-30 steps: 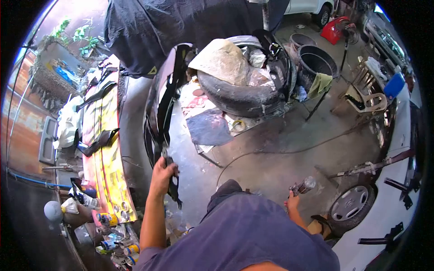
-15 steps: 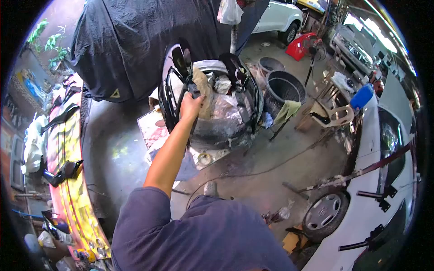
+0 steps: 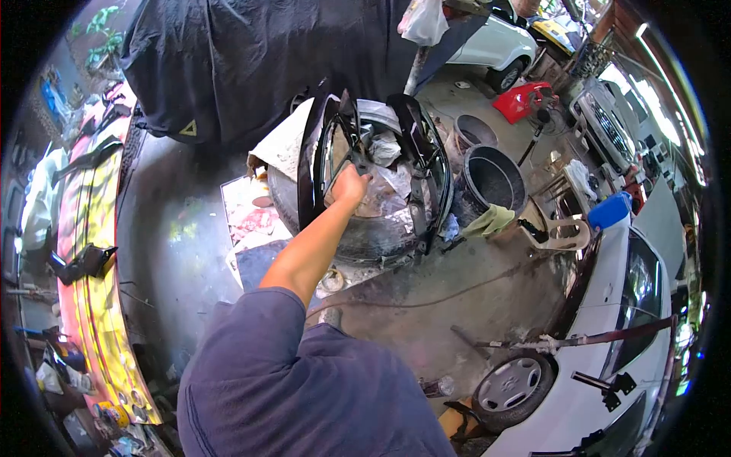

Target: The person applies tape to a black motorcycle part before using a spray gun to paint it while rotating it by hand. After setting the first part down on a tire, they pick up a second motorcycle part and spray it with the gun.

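My left hand (image 3: 350,185) is closed around a dark narrow part of a glossy black curved panel (image 3: 311,164), which looks like vehicle trim. The panel stands steeply over a tire (image 3: 365,245) lying flat on the floor. A second glossy black panel (image 3: 435,156) leans at the tire's right side, a short way from my hand. Crumpled plastic and paper (image 3: 384,148) fill the middle of the tire. My right hand is out of view.
Black buckets (image 3: 493,179) stand right of the tire, a greenish cloth (image 3: 489,221) over one's edge. A white car (image 3: 598,305) is at the right, a dark-covered vehicle (image 3: 251,68) behind. A long yellow-and-pink panel (image 3: 106,320) lies left. A hose (image 3: 426,303) crosses the floor.
The held panel has shifted away from the left and stands differently, uncovering a pale sheet on the tire's left side. My left hand keeps its grip. The whole view has shifted slightly.
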Demonstrator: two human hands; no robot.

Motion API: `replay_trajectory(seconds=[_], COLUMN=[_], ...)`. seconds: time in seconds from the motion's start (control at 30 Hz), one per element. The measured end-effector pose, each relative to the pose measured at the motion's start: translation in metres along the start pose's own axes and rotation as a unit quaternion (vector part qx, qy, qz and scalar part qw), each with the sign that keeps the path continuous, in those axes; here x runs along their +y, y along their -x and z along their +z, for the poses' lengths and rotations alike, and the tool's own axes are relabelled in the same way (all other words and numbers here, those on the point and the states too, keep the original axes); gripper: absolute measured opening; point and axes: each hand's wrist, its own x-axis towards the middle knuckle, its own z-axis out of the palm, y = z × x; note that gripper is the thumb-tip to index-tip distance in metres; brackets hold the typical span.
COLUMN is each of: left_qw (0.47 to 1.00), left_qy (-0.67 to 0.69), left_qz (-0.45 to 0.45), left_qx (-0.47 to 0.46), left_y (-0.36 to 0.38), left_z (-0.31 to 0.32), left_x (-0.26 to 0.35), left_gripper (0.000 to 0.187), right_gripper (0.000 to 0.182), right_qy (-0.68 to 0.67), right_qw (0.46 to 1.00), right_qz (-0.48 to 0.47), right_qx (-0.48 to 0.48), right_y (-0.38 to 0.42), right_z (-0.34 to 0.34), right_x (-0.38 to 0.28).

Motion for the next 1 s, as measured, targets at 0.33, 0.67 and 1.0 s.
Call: replay_trajectory(seconds=[0.33, 0.67, 1.0], left_qw=[0.998, 0.997, 0.997], left_qy=[0.058, 0.078, 0.083], left_qz=[-0.002, 0.006, -0.001], left_qx=[0.013, -0.004, -0.008], left_y=[-0.013, -0.017, -0.018], left_z=[0.022, 0.036, 0.039], left_x=[0.006, 0.009, 0.011], left_gripper=[0.053, 0.053, 0.055], right_gripper=[0.043, 0.042, 0.042], right_qy=[-0.006, -0.011, -0.007], right_qw=[1.0, 1.0, 0.999], right_qz=[0.011, 0.014, 0.013], right_qx=[-0.012, -0.021, -0.032], right_y=[0.002, 0.002, 0.003], right_z=[0.001, -0.001, -0.003], right_x=[-0.007, -0.008, -0.01])
